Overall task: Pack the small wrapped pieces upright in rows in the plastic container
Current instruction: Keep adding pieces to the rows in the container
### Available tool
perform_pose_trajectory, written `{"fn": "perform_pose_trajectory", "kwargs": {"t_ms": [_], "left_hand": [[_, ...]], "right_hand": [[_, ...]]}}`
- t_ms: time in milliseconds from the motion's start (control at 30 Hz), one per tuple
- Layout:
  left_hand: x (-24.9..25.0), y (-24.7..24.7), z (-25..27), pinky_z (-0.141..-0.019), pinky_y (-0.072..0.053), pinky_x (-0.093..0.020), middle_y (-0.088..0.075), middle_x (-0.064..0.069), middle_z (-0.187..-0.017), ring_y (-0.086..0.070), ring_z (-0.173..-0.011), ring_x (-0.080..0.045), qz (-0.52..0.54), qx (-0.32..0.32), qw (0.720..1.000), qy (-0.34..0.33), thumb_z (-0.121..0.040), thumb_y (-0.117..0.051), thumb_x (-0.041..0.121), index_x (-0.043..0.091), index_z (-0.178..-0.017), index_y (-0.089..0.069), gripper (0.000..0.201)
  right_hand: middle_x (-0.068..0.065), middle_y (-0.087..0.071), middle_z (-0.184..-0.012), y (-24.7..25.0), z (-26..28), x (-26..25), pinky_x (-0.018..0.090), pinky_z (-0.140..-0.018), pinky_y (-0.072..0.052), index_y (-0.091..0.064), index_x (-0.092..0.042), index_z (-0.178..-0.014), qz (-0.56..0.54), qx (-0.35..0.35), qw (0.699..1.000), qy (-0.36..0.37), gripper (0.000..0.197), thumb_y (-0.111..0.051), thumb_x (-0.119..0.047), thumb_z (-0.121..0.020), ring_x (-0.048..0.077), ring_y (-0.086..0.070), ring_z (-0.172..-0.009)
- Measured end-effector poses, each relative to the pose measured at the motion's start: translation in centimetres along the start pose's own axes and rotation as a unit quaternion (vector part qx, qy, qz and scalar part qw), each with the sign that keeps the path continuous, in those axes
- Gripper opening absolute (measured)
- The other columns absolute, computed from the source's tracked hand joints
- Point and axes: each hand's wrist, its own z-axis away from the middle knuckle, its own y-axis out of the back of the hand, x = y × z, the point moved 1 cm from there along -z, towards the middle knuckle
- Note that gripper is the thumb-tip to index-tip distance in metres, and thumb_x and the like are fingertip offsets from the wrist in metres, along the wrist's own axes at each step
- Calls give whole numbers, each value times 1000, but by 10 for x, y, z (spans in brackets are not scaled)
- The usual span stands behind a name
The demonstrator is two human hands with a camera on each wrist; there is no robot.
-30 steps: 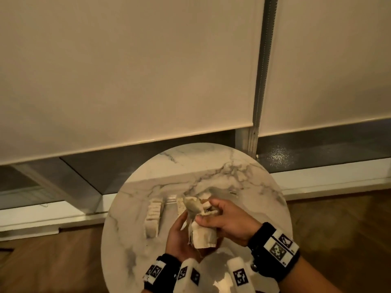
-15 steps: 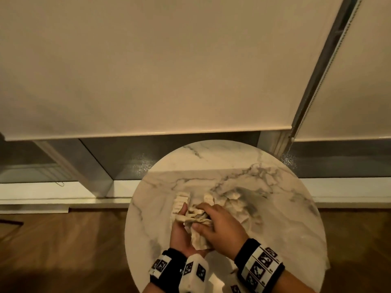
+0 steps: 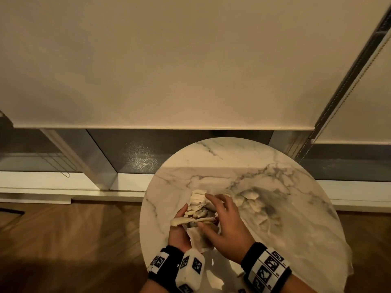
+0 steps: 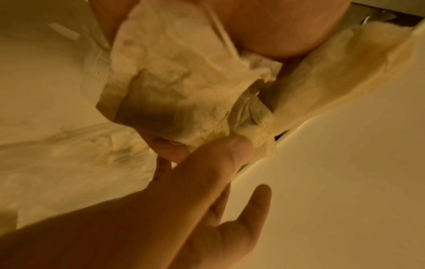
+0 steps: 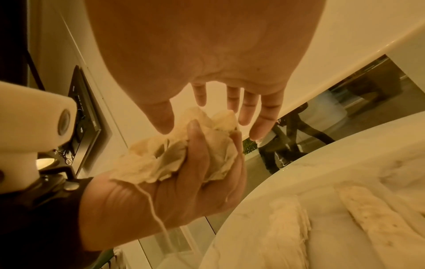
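The left hand [image 5: 184, 182] grips a crumpled bunch of small wrapped pieces [image 5: 184, 156] above the round marble table [image 3: 243, 161], fingers curled round it, a thread trailing over the wrist. The right hand [image 3: 224, 220] hovers over the bunch with fingers spread and straight, holding nothing. Packed rows [image 5: 287, 227] stand just beyond; the clear container's walls are hard to make out. Loose threads could snag, and a careless pull might topple the packed rows.
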Motion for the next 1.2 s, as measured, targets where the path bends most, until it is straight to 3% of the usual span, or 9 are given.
{"fn": "perform_pose_trajectory", "kwargs": {"t_ms": [167, 267, 433, 567, 733, 867, 1033, 1133, 1200], "left_hand": [[16, 16, -1, -82, -52, -44, -68, -23, -97, -68, -84, -39, 19, 10, 1000, -9, -93, -47, 45, -1, -105, -70, 52], [26, 22, -1, -80, -50, -41, -69, -20, -89, -69, -78, -35, 43, 14, 999, -24, -92, -49, 44, 2, -93, -74, 49], [43, 23, 1, -89, -50, -44, -68, -19, -100, -68, -91, -36, 40, 11, 999, -24, -89, -52, 45, 4, -103, -72, 47], [52, 28, 1, -90, -51, -44, -68, -18, -101, -66, -95, -34, 41, 23, 999, -26, -90, -51, 44, 6, -106, -69, 45], [59, 35, 3, -85, -52, -41, -70, -20, -88, -71, -79, -35, 64, -14, 998, -15, -94, -45, 46, 0, -88, -76, 55], [69, 45, 2, -75, -60, -50, -71, -24, -98, -72, -85, -38, 56, -23, 998, -8, -91, -45, 44, 0, -96, -76, 55], [72, 56, -5, -91, -50, -47, -72, -22, -96, -71, -87, -37, 80, 17, 996, -18, -92, -52, 43, 3, -95, -76, 47], [74, 66, -10, -93, -46, -44, -71, -18, -101, -68, -91, -36, 89, 31, 995, -18, -81, -64, 42, 9, -104, -73, 41], [79, 73, -13, -84, -46, -39, -67, -15, -102, -62, -88, -30, 106, 28, 994, -4, -80, -67, 42, 8, -107, -71, 43]], "right_hand": [[-12, -42, -125, -6, -1, -9, 24, -99, -42, -54, -30, -121, -15, 61, 996, 61, 40, -67, -42, -85, 7, -43, -121], [-11, -50, -104, -9, 1, -16, 32, -84, -45, -60, -24, -95, 31, 21, 986, 162, 18, -70, -30, -81, 11, -47, -102], [-10, -51, -105, -29, 1, -19, 33, -81, -47, -58, -35, -106, 166, -70, 961, 211, 34, -67, -57, -81, 15, -48, -100], [-7, -54, -97, -40, -6, -25, 34, -72, -49, -63, -31, -98, 184, -20, 951, 249, 16, -63, -45, -91, 18, -52, -93], [-7, -58, -97, -43, -9, -32, 32, -74, -47, -70, -28, -91, 149, -1, 953, 263, 13, -64, -38, -94, 18, -54, -92], [-10, -62, -101, -42, -11, -40, 28, -81, -48, -71, -22, -92, 46, -7, 969, 244, 10, -66, -31, -95, 13, -55, -96], [-15, -69, -95, -35, -10, -49, 31, -78, -52, -70, -20, -89, -104, 1, 983, 150, 3, -72, -22, -91, 8, -64, -93], [1, -71, -82, -27, -12, -50, 34, -71, -57, -69, -8, -84, -242, 23, 969, 34, 6, -73, -11, -88, 17, -69, -77], [15, -67, -73, -25, -15, -46, 37, -66, -57, -63, 2, -86, -344, 51, 937, -43, 7, -69, 1, -88, 25, -67, -67]]}}
